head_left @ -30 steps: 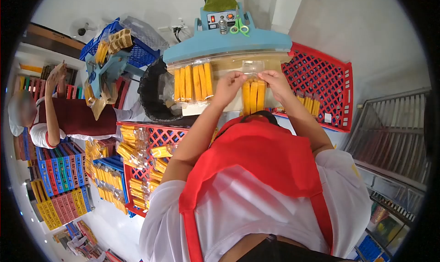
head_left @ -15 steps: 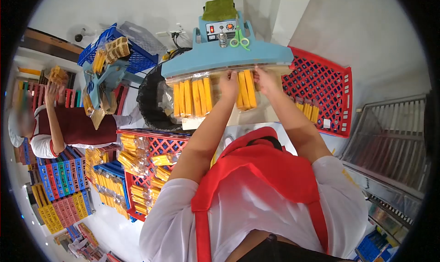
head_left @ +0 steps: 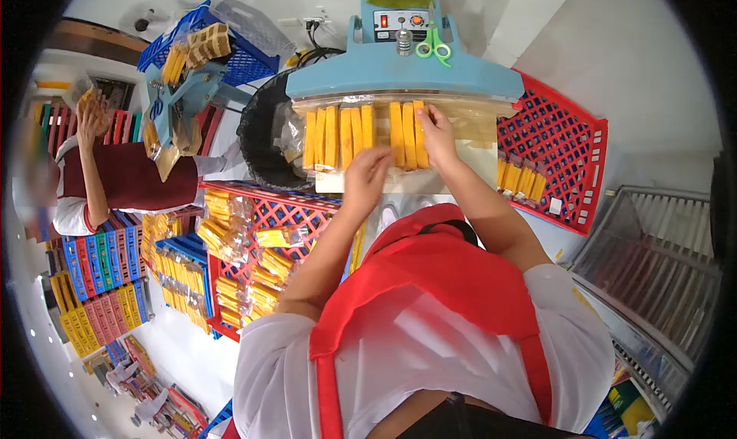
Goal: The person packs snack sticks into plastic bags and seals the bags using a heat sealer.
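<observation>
A pale blue bar sealer (head_left: 407, 74) spans the work surface in front of me. Along its jaw lie clear plastic bags of yellow sticks; two bags (head_left: 338, 138) sit side by side at left. The right-hand bag of yellow sticks (head_left: 408, 135) is pinched near its upper right edge by my right hand (head_left: 440, 139). Close to that bag's lower left side is my left hand (head_left: 366, 179), slightly blurred, fingers loosely bent and apart, with nothing visible in them. Whether its fingertips touch the plastic, I cannot tell.
Green-handled scissors (head_left: 434, 47) lie on the sealer. A red crate (head_left: 564, 132) at right holds more bags. Another red crate (head_left: 230, 266) with filled bags stands at lower left, beside a black-lined bin (head_left: 257, 143). A co-worker (head_left: 127, 174) works at far left.
My left hand has left the bag's upper left edge and come down toward its lower left side. My right hand stays at the upper right edge. The camera view has shifted.
</observation>
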`<state>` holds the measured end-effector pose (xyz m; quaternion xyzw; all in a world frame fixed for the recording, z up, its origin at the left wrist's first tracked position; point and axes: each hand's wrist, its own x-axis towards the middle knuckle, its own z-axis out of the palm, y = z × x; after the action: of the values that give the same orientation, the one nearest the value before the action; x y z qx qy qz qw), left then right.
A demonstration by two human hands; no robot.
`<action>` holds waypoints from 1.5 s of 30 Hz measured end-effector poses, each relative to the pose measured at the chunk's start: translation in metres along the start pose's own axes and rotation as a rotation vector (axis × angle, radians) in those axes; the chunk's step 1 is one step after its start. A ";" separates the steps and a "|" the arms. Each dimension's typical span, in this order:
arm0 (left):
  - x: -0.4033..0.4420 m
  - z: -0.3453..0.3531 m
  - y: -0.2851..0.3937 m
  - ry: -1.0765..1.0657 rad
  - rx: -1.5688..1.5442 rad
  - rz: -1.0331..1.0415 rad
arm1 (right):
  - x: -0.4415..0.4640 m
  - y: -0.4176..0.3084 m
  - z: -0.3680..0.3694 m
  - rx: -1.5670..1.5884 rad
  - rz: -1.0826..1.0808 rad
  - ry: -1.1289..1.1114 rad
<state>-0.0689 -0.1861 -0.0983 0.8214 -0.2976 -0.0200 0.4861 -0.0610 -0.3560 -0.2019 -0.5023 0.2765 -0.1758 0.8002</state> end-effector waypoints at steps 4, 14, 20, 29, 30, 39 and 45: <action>-0.069 -0.055 -0.032 0.116 -0.011 -0.279 | -0.007 -0.002 0.020 -0.112 -0.054 0.052; -0.279 -0.088 -0.150 0.071 0.526 -0.874 | -0.012 -0.016 0.031 -0.153 0.016 0.023; -0.298 -0.032 -0.172 -0.246 0.803 -0.888 | 0.001 -0.015 0.010 -0.104 0.057 -0.124; -0.245 0.005 -0.268 -0.357 0.745 -1.232 | -0.040 -0.075 -0.081 -0.580 0.029 -0.056; -0.231 -0.012 -0.258 -0.426 0.728 -1.255 | -0.049 -0.078 -0.084 -0.594 0.069 -0.046; -0.289 -0.029 -0.304 -0.355 0.585 -1.025 | -0.088 -0.059 -0.037 -0.675 0.346 -0.364; -0.301 -0.033 -0.281 0.395 0.627 -0.992 | -0.092 -0.051 -0.006 -0.769 0.502 -0.681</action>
<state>-0.1734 0.0910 -0.3861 0.9538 0.2238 -0.0026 0.2003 -0.1373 -0.3308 -0.1333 -0.7046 0.1581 0.3048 0.6210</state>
